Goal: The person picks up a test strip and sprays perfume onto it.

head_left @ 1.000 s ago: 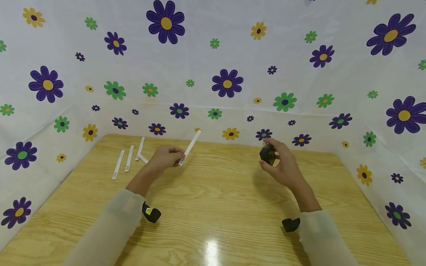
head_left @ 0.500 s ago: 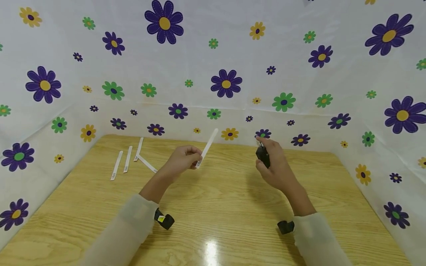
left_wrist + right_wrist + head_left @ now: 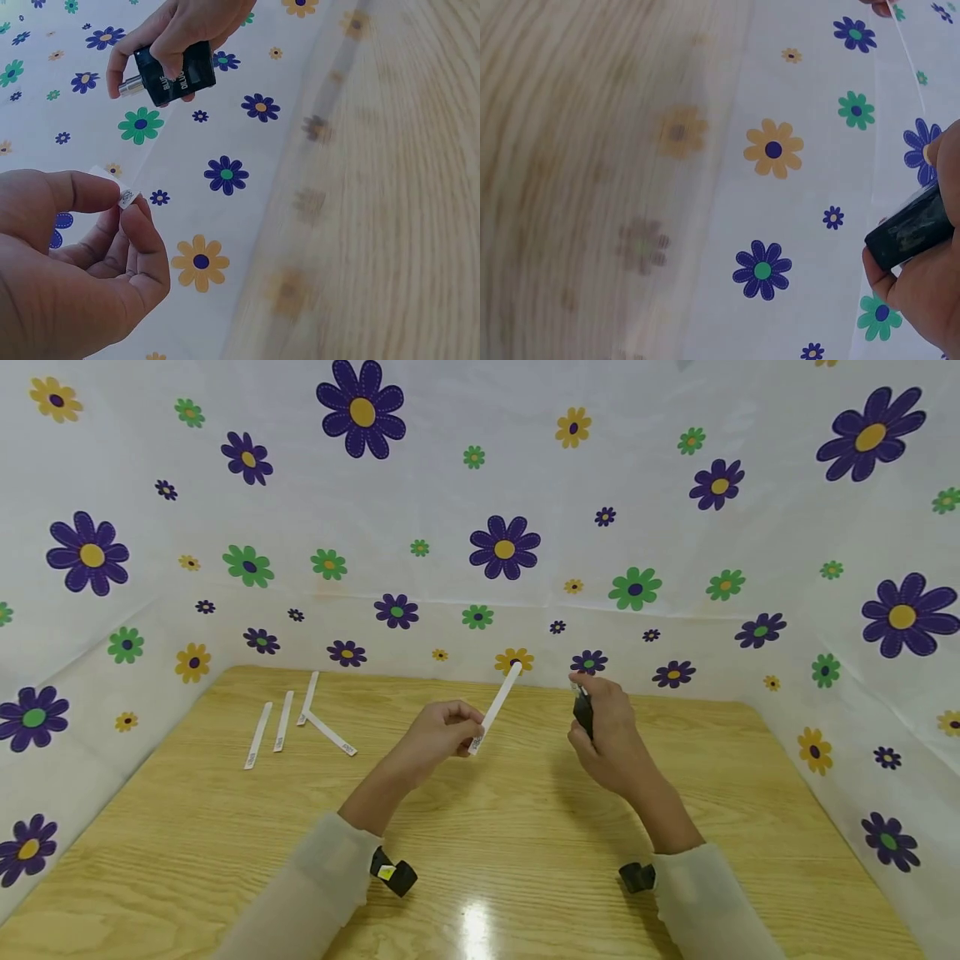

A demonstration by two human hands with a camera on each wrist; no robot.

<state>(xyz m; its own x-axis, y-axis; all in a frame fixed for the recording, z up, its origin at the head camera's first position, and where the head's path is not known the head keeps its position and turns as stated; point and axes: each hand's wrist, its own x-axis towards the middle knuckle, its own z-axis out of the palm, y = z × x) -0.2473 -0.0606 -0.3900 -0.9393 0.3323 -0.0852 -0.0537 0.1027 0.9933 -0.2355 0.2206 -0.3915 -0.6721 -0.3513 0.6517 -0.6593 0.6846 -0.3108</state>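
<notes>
My left hand (image 3: 438, 739) pinches a white paper test strip (image 3: 498, 703) by its printed end, between thumb and fingertips. The strip slants up and away to the right, held above the table. To its right, my right hand (image 3: 611, 739) grips a small dark perfume bottle (image 3: 582, 712). In the left wrist view this bottle (image 3: 201, 69) has light lettering and a silver spray nozzle (image 3: 131, 85), with the index finger at the nozzle's end. The bottle and strip are apart, a short gap between them. Much of the bottle is hidden by the right hand.
Several more white strips lie at the back left of the wooden table (image 3: 480, 827), one strip (image 3: 332, 733) slanting against another strip (image 3: 308, 699). A flower-printed white cloth (image 3: 420, 493) stands round the back and both sides. Each wrist wears a small black camera (image 3: 393, 873).
My left hand has carried the strip rightward, toward the bottle. My right hand has shifted slightly left and turned the bottle so less of it shows.
</notes>
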